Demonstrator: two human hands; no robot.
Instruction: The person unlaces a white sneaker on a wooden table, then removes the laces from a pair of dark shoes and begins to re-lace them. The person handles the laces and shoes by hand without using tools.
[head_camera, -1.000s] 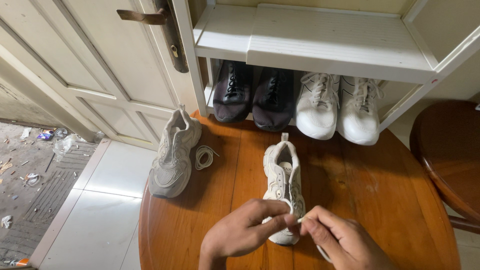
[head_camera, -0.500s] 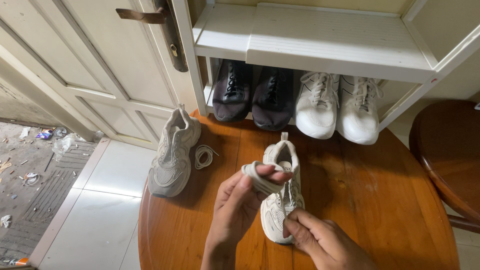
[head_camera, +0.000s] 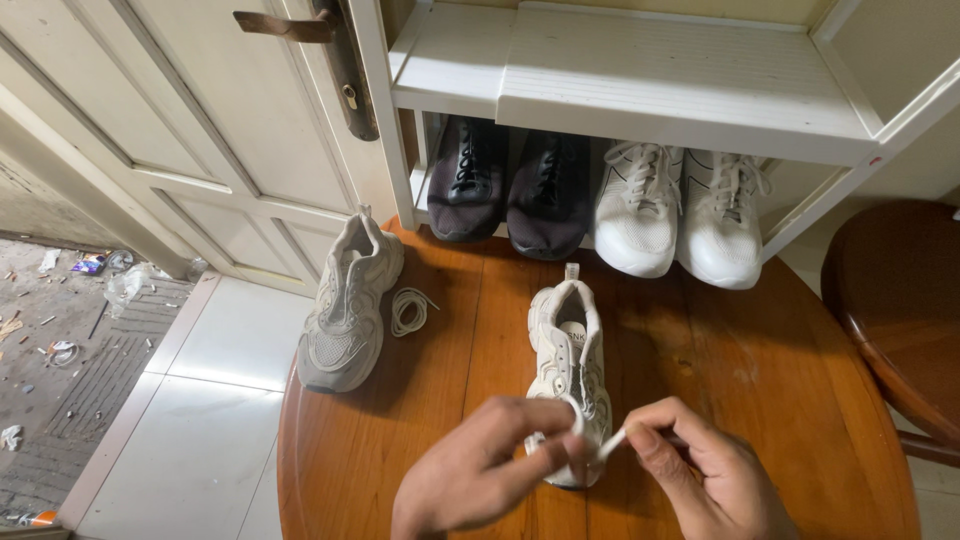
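Note:
A beige sneaker stands on the round wooden table, its toe pointing toward me. My left hand rests at the toe and pinches the shoe's lace. My right hand pinches the white lace end just right of the toe. A second beige sneaker lies at the table's left edge, with a coiled white lace beside it.
A white shoe rack stands behind the table, holding a black pair and a white pair. A cream door hangs open at left over white floor tiles. A wooden stool is at right.
My left hand, raised over the shoe with lace across its fingers half a second ago, has dropped back to the toe. My right hand has shifted right, pulling the lace end.

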